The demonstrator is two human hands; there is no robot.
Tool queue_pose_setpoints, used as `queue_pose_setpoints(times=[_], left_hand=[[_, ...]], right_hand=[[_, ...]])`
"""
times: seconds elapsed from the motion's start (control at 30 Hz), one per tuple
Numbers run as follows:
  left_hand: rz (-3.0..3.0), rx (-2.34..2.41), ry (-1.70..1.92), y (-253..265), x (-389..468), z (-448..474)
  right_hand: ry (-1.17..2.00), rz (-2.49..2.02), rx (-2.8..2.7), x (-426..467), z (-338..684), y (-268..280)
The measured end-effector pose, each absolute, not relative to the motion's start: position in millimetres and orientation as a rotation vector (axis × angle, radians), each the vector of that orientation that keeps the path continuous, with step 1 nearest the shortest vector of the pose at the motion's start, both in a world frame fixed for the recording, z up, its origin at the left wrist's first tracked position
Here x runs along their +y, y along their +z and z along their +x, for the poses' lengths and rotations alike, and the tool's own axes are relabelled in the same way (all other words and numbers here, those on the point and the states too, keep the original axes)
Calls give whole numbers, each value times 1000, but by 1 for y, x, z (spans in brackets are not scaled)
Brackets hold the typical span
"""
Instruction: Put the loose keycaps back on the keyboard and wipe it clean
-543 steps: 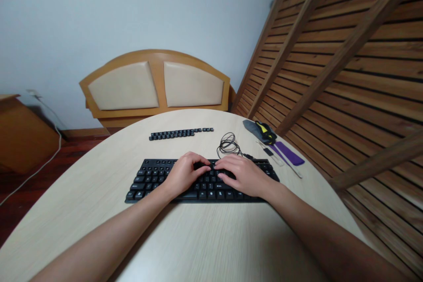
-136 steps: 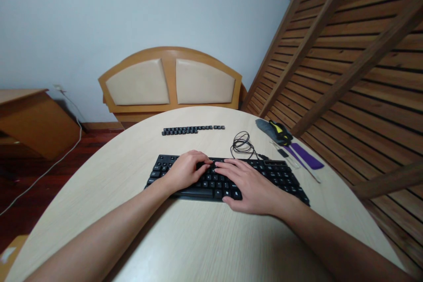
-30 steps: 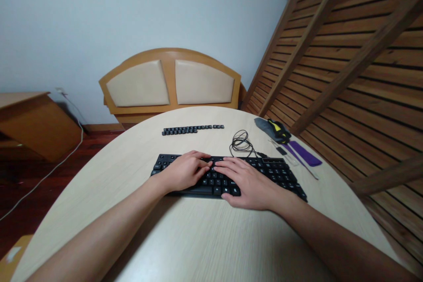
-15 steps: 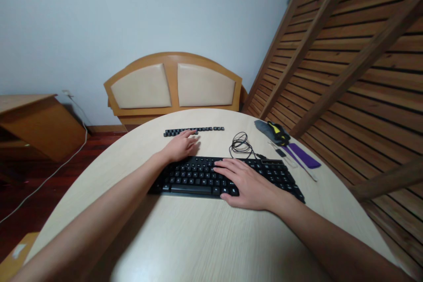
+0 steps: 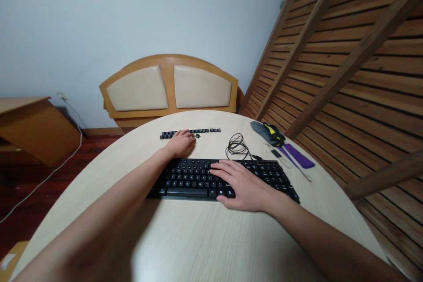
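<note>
My left hand (image 5: 182,143) reaches past the keyboard, its fingers curled down in front of the rows of loose black keycaps (image 5: 205,131). It looks closed; whatever is between the fingertips is hidden. Just right of its fingers lies a single keycap (image 5: 197,136), apart from the row. My right hand (image 5: 239,185) rests spread on the black keyboard (image 5: 188,191), fingers over the keys right of the middle, thumb at the front edge. The left part of the keyboard is covered by my left forearm.
A coiled black cable (image 5: 238,145) lies behind the keyboard. To the right are a grey and yellow-black glove-like item (image 5: 271,134), a purple strip (image 5: 300,156) and a thin rod (image 5: 304,172). The round table (image 5: 185,238) stands near a slatted wooden frame (image 5: 343,79) and a headboard (image 5: 203,86).
My left hand's fingers have drawn down and left, curling more, so the single keycap beside them shows. My right hand stays on the keyboard. The whole view has shifted slightly.
</note>
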State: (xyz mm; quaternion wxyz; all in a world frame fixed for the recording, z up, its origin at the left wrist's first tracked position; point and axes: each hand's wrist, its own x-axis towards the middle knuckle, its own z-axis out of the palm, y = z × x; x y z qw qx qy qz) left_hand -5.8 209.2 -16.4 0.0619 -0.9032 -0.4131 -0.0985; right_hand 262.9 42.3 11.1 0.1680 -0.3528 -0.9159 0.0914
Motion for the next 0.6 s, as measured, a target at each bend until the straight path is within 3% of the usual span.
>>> queue_pose_setpoints(times=[0.6], left_hand=[[-2890, -1198, -365, -9, 211, 21]], right_hand=[[257, -1014, -2608, 42, 263, 10]])
